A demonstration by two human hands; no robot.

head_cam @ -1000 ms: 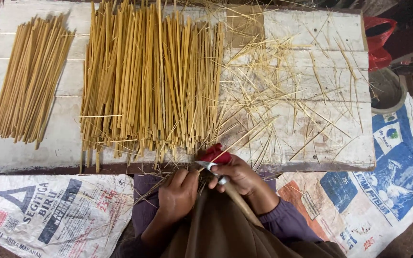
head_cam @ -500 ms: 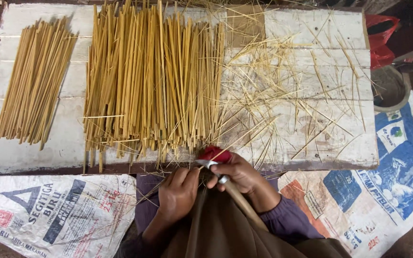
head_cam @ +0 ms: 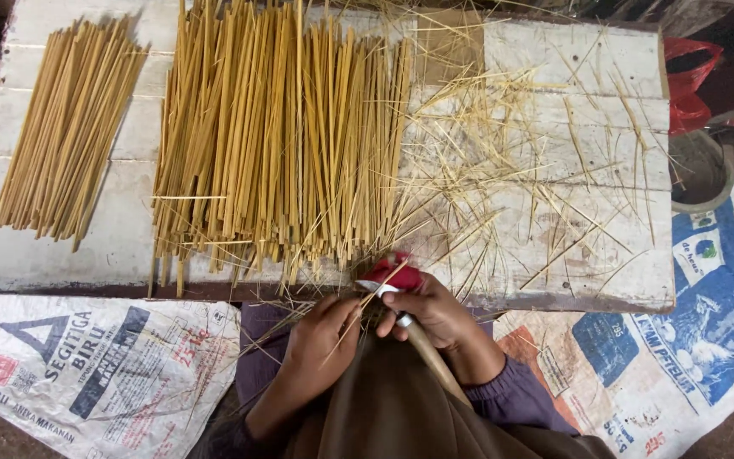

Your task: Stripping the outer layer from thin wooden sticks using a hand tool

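Head view: right hand (head_cam: 437, 316) grips wooden-handled knife (head_cam: 422, 353); left hand (head_cam: 320, 336) pinches thin, light, brittle yellow bamboo sliver (head_cam: 352, 316) near white board's (head_cam: 554, 255) front edge.

left hand (head_cam: 320, 336) curled | right hand (head_cam: 435, 314) fisted (thumbs nearly meeting)

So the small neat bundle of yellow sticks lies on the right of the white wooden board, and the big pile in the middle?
Not quite: the head view shows the small neat bundle of yellow sticks on the left of the white wooden board. The big pile does lie in the middle.
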